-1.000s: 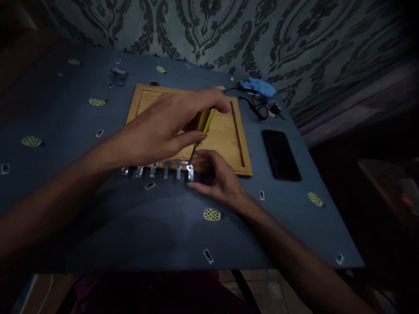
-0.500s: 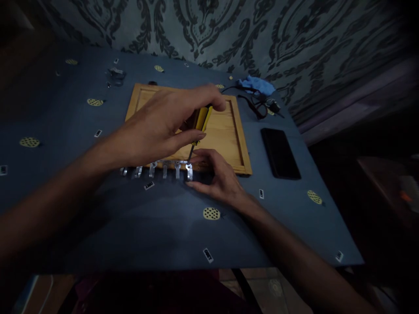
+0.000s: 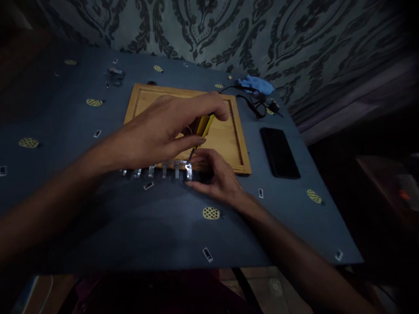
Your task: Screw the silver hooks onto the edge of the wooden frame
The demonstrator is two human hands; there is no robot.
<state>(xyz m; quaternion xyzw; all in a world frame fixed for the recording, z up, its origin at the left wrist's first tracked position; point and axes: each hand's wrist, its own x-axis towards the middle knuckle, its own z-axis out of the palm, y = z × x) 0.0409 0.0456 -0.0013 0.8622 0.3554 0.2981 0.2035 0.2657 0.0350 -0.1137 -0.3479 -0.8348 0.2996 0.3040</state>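
My left hand (image 3: 170, 124) is wrapped around the yellow-and-dark handle of a screwdriver (image 3: 203, 126), palm over the top. The screwdriver leans, its tip down at the last metal hook (image 3: 189, 172) on the right of a row. That row of several shiny hooks (image 3: 164, 171) runs along the near edge of a framed wooden board (image 3: 225, 135). My right hand (image 3: 221, 179) is closed at this same hook, index finger on the board's edge above it and thumb below. The screw itself is too small to make out, and my left forearm covers part of the board.
Right of the board lies a black phone (image 3: 280, 152). Behind it are dark-framed glasses (image 3: 255, 104), a blue cloth (image 3: 257, 84) and keys (image 3: 273, 106). A small clear plastic bag (image 3: 115, 75) rests at the back left. A patterned wall (image 3: 203, 30) stands behind the table.
My left hand has dropped slightly and turned a little, and the screwdriver handle now leans further to the right. My right hand stays at the hook.
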